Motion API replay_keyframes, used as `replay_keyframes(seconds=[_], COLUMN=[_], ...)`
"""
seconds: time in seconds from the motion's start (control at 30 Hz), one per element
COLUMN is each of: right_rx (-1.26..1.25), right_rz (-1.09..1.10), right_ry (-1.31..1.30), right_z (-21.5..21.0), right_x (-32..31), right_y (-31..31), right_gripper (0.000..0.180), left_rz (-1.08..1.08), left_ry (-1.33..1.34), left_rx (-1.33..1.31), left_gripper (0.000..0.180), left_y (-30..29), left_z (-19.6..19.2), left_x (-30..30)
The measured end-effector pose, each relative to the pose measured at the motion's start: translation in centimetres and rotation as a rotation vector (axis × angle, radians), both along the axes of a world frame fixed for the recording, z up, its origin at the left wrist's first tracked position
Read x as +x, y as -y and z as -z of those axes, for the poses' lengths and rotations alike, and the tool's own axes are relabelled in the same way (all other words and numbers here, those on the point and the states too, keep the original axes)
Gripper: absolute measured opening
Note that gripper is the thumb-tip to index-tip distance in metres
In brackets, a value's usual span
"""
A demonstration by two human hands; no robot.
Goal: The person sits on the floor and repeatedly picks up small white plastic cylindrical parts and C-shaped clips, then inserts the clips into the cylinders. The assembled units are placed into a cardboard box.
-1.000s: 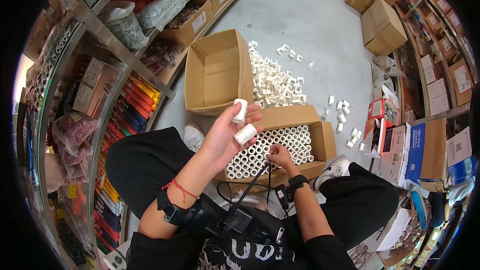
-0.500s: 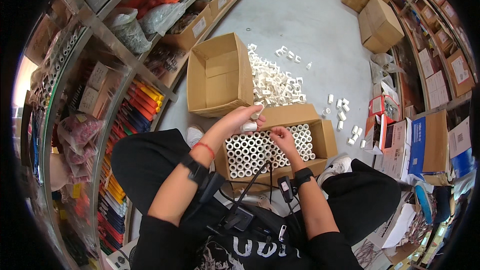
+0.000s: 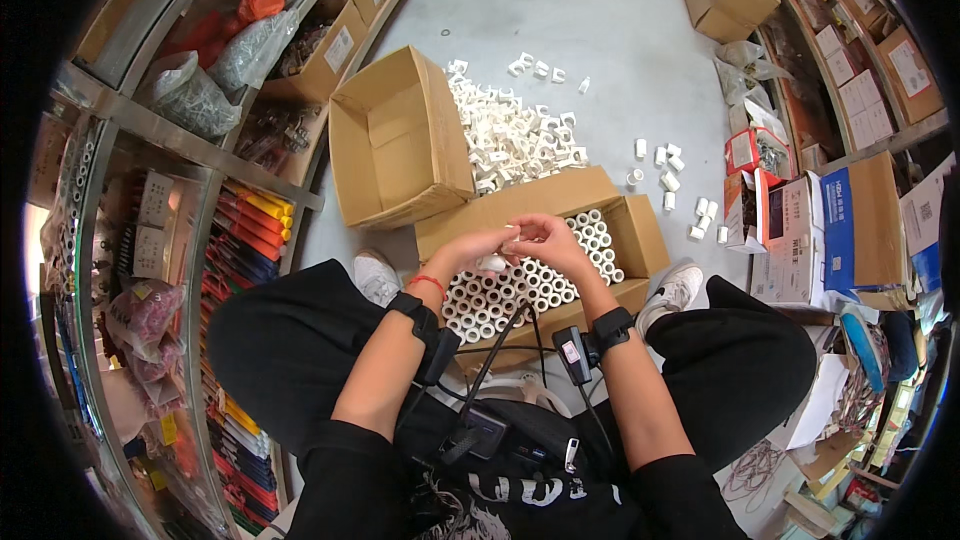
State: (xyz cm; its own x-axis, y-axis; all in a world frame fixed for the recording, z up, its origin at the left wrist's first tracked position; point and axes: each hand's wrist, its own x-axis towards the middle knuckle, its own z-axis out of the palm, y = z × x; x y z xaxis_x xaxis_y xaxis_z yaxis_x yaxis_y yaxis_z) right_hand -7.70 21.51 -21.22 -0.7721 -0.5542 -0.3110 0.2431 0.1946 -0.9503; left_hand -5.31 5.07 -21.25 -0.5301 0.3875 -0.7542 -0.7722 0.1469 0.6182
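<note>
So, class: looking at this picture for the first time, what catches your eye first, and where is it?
First, the two hands meeting at the centre: the left hand and right hand pinch small white fittings over a box packed with upright white tubes. Just beyond lies a heap of white fittings on the grey floor, beside an empty open box.

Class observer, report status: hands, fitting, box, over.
Left hand grips white fitting. Right hand meets it over packed box. Nothing blocking.
</note>
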Motion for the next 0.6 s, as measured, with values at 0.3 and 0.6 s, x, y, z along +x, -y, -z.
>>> replay_keyframes(seconds=[0.3, 0.6], right_rx=[-0.171, -0.169], right_rz=[0.168, 0.212], right_ry=[0.185, 0.172], right_z=[4.3, 4.1], right_x=[0.0, -0.1], right_y=[-0.1, 1.0], right_gripper=[0.023, 0.033], left_rz=[-0.027, -0.101], left_ry=[0.091, 0.065], left_rx=[0.097, 0.128], left_gripper=[0.043, 0.041], left_y=[0.7, 1.5], left_z=[3.2, 2.2], left_x=[0.1, -0.7])
